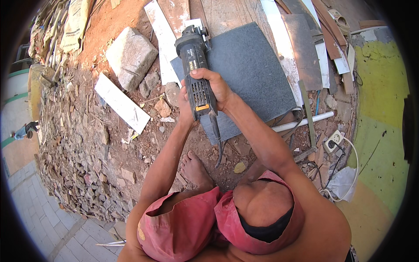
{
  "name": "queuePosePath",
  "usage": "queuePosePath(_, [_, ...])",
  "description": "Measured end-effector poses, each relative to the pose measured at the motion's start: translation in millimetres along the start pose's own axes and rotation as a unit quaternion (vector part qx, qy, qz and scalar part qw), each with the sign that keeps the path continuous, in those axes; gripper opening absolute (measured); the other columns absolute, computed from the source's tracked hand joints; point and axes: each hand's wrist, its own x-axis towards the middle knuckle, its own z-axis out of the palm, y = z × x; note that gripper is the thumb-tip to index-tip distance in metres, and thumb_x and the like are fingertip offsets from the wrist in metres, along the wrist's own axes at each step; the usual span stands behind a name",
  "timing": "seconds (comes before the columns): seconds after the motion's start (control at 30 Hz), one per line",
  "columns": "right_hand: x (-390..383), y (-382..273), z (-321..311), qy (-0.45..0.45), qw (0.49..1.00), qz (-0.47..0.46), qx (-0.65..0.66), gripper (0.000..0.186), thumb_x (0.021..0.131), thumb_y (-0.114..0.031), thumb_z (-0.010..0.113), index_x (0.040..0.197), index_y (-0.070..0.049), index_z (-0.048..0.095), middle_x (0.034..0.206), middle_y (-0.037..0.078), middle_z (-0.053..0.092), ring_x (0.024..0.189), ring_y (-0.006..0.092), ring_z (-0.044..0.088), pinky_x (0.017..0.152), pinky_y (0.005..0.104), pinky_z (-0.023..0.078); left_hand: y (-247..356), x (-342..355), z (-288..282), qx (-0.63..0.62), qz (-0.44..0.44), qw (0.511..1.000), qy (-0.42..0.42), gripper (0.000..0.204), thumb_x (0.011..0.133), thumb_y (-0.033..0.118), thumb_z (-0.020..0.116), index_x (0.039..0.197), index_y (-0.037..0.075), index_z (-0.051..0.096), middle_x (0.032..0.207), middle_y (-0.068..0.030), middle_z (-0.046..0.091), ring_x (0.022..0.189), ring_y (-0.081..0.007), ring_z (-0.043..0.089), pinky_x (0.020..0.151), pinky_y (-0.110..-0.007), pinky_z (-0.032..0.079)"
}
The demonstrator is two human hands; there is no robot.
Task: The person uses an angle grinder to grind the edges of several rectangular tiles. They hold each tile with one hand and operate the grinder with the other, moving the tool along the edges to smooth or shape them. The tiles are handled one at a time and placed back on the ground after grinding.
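Note:
An angle grinder (192,56) with a black body and an orange switch is held over a dark grey stone tile (257,74). My right hand (221,90) wraps its rear body from the right, thumb across the top. My left hand (185,103) grips the same part from the left, its fingers partly hidden by the tool. The grinder's head points away from me, near the tile's far left edge, and I cannot tell whether it touches anything. Its black power cord (217,131) hangs from the rear end toward my feet.
A large pale stone block (132,57) and a white strip (122,103) lie to the left, near heaped rubble (83,161). Boards (302,50) lie at the far right, above a white pipe (301,122). A socket block (334,141) with cords is near a yellow-green wall (379,105).

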Motion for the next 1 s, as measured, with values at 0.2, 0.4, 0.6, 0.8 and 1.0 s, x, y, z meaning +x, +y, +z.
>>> queuePosePath(0.2, [0.8,3.1,-0.8,0.012,0.999,-0.015,-0.028,0.049,0.084,-0.031,0.061,0.107,0.012,0.055,0.083,0.016,0.066,0.062,0.0182,0.070,0.054,0.0233,0.060,-4.4,1.5,-11.5,0.034,-0.006,0.999,0.004,0.033,0.103,0.039,0.042,0.116,0.011,0.052,0.103,-0.0008,0.062,0.092,-0.0110,0.065,0.076,-0.027,0.058])
queuePosePath(0.4, [0.2,4.5,-2.6,0.004,1.000,-0.002,-0.008,0.048,0.084,-0.031,0.061,0.106,0.011,0.054,0.084,0.016,0.065,0.064,0.0174,0.069,0.055,0.0229,0.060,-8.8,2.9,-12.4,0.025,-0.012,0.999,0.043,0.034,0.103,0.039,0.040,0.114,0.009,0.053,0.101,-0.0017,0.062,0.088,-0.0114,0.067,0.072,-0.026,0.059])
queuePosePath(0.6, [1.7,3.0,-0.2,0.014,0.999,-0.021,-0.030,0.044,0.083,-0.027,0.062,0.106,0.010,0.054,0.085,0.017,0.064,0.068,0.0191,0.069,0.059,0.0278,0.061,-7.7,3.5,-10.5,0.012,-0.030,0.997,0.063,0.031,0.102,0.035,0.040,0.114,0.009,0.053,0.099,-0.0014,0.062,0.085,-0.0105,0.066,0.070,-0.025,0.058])
queuePosePath(0.8, [12.1,-3.6,5.0,0.011,0.998,-0.019,-0.062,0.041,0.083,-0.025,0.064,0.105,0.009,0.055,0.086,0.015,0.064,0.070,0.0196,0.069,0.061,0.0302,0.062,-3.0,-4.2,-2.4,0.018,-0.017,0.997,0.070,0.014,0.095,0.004,0.050,0.109,0.004,0.054,0.092,-0.0016,0.061,0.078,-0.0106,0.064,0.065,-0.023,0.056])
queuePosePath(1.0, [7.8,-7.5,5.8,0.005,0.998,0.015,-0.061,0.041,0.082,-0.022,0.064,0.106,0.009,0.054,0.086,0.015,0.064,0.067,0.0197,0.069,0.056,0.0293,0.062,-2.5,-2.0,-9.3,0.078,-0.019,0.996,0.026,0.023,0.101,0.027,0.045,0.113,0.009,0.053,0.097,-0.0007,0.060,0.084,-0.0112,0.065,0.068,-0.026,0.057])
